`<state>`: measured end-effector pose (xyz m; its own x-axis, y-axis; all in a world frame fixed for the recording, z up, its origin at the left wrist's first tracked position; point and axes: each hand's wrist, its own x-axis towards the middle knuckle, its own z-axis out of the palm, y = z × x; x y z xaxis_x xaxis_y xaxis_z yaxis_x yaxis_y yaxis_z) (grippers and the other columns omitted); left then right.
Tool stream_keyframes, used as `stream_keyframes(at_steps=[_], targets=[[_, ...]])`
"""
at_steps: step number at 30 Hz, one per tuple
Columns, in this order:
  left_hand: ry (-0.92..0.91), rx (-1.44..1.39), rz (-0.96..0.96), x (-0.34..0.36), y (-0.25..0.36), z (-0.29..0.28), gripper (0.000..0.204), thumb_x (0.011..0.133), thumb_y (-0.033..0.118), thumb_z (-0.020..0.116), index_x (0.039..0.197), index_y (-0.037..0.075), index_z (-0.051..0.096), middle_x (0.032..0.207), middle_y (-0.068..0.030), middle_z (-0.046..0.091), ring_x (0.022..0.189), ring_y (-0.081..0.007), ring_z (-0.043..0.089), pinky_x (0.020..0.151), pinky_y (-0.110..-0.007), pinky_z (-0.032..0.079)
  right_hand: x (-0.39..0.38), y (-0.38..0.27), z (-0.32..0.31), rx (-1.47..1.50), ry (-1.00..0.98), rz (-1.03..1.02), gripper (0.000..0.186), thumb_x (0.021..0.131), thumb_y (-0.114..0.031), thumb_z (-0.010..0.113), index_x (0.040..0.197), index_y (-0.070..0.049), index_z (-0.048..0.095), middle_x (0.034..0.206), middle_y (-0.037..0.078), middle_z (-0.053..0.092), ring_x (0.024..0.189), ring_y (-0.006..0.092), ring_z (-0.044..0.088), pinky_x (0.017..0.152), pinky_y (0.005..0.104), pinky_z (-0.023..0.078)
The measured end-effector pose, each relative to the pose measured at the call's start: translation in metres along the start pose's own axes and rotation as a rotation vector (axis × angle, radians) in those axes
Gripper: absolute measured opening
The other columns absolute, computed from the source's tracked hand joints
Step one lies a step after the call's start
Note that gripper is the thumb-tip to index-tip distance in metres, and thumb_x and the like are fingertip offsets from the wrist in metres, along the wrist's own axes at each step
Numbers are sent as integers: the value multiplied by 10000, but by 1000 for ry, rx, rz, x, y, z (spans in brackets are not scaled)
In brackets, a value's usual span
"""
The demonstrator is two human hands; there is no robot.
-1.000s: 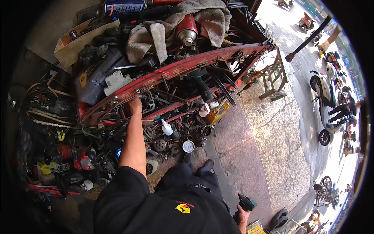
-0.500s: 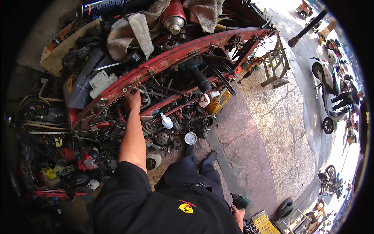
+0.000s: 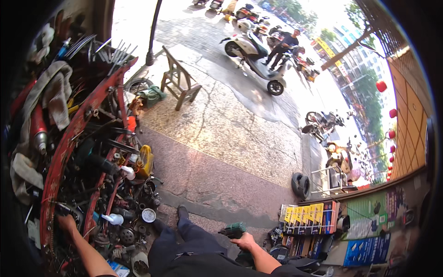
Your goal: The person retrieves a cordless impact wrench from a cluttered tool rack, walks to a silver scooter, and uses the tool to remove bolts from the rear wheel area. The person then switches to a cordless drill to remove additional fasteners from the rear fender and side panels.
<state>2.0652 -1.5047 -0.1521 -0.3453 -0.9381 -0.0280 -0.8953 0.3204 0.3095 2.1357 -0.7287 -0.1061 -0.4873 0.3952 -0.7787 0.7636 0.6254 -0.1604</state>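
Your right hand [image 3: 244, 241] is closed around a dark green, pistol-shaped power tool [image 3: 234, 229] above the pinkish speckled floor [image 3: 217, 184]; your left hand [image 3: 68, 223] is inside the cluttered red metal rack [image 3: 69, 134], fingers too hidden to tell their grip. Yellow rectangular boxes [image 3: 307, 218] bearing print stand at right; beyond lies a sunlit street [image 3: 207, 37].
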Motion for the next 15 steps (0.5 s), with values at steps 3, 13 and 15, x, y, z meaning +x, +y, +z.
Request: stream_keyframes(at_steps=[3,13,15], targets=[[-13,-67,32,8,-4,5,536,797,6,523,1329,-33,468,1233,-317,580,1149,-457,563,968,-489,472,-3,-4,1,-11,12,31,476,680,-468,819,690,-12,683,616,82,646,531,191,624,531,336,499],[-18,143,52,-18,-6,-42,360,760,98,578,1078,-47,668,1047,-274,678,1001,-417,657,882,-453,523,-54,11,9,-70,-81,143,517,700,-468,808,773,28,682,653,119,664,544,200,647,564,364,517],[254,-158,228,-26,36,-33,372,803,43,548,1155,-38,637,1133,-248,669,1092,-347,647,909,-404,512,-28,1,7,49,213,-356,474,691,-392,836,845,32,690,692,121,674,531,198,633,563,369,522]])
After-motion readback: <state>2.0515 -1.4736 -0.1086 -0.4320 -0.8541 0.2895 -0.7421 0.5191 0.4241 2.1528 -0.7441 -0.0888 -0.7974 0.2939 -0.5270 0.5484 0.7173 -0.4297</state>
